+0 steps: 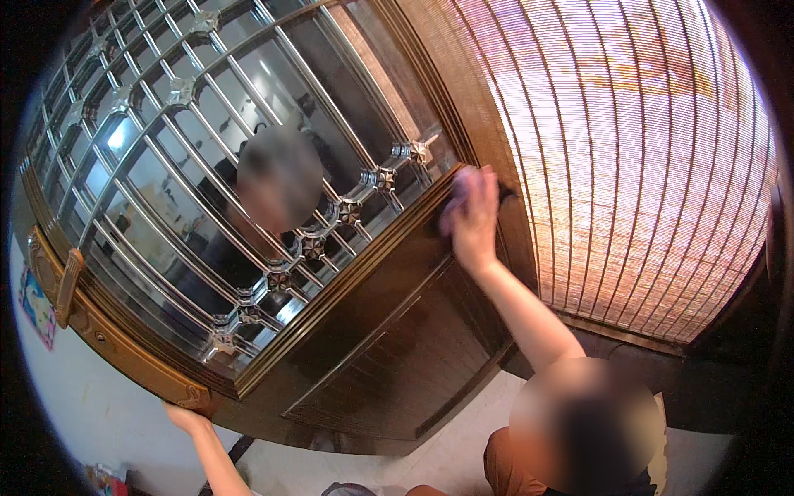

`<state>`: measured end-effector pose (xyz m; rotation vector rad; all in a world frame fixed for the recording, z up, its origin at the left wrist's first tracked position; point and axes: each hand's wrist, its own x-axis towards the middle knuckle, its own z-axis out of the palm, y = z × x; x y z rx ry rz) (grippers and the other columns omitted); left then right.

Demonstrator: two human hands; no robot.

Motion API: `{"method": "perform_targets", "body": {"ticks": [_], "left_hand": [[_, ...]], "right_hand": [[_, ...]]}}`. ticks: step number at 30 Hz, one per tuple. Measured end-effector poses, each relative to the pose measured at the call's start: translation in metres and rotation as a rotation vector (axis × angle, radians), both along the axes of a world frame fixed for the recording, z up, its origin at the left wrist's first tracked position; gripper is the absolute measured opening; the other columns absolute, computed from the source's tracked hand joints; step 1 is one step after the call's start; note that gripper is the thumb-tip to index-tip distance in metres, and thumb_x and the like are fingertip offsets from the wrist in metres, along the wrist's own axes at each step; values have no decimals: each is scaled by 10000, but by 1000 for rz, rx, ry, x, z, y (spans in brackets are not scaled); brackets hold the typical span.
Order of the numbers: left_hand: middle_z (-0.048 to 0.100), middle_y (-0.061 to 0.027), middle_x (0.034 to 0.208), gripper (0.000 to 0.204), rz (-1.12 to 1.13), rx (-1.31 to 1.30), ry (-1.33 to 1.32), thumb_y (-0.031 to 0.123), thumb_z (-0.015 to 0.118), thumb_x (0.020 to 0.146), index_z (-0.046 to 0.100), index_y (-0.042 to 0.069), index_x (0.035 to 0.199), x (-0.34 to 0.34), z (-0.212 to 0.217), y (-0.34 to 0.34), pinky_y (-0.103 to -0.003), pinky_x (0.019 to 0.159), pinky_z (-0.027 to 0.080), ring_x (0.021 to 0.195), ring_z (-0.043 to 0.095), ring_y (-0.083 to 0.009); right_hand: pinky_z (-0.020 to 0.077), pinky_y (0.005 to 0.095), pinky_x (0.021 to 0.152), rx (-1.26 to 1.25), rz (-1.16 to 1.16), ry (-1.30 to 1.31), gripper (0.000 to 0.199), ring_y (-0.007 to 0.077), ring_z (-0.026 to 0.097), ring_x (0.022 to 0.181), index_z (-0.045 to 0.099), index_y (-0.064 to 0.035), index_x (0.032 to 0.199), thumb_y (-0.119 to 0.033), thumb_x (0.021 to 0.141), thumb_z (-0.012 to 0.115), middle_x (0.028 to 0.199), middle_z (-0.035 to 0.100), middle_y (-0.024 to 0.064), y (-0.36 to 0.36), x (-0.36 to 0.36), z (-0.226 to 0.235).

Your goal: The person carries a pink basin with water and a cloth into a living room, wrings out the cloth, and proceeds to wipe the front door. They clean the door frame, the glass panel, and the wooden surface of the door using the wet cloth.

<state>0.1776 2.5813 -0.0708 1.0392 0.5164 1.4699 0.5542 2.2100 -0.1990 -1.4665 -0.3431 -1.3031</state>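
Observation:
A dark brown wooden door (364, 364) with a glass pane behind silver bars (207, 157) slants across the view. My right hand (475, 227) presses a purple cloth (456, 202) against its frame, by the right lower corner of the glass. That hand and the cloth are slightly blurred. At the lower left my left hand (187, 418) touches the end of the carved light-brown wooden edge (136, 355). Its fingers are hidden behind the wood.
Right of the door hangs a ribbed, see-through blind (637, 174) lit from behind. A dark handle (506, 195) sits beside my right hand. A white wall (74, 388) with a colourful picture (36, 310) is on the left. Pale floor (356, 473) lies below.

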Motion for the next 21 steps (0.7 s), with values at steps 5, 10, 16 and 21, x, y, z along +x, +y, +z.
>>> {"method": "perform_targets", "body": {"ticks": [5,10,16,21], "left_hand": [[510,-47,812,296,49,63,-6,298,307,909,491,75,970,6,0,20,-302,628,470,675,495,-165],[545,-55,1012,336,103,43,34,291,315,905,506,87,1093,-7,-4,23,-371,732,472,894,561,-215],[549,-57,1037,352,1,46,-2,297,327,901,502,71,1107,3,-3,16,-378,799,451,928,554,-224],[542,-72,1070,375,-23,85,-5,286,332,881,499,37,1106,-1,-11,37,-365,844,428,965,538,-228]], "right_hand": [[217,408,1016,304,-191,269,416,332,288,1222,340,-75,1297,-204,907,413,1307,333,175,-51,72,-44],[147,431,1048,234,-72,197,510,315,212,1284,232,-117,1373,-86,891,397,1403,221,138,30,-1,-58],[147,514,1045,42,277,42,577,392,213,1277,372,-161,1292,-34,748,517,1381,258,148,154,-166,-76],[239,406,1049,-1064,-116,-409,404,260,301,1264,463,-146,1221,-184,820,421,1339,368,72,210,-244,-112]]}}
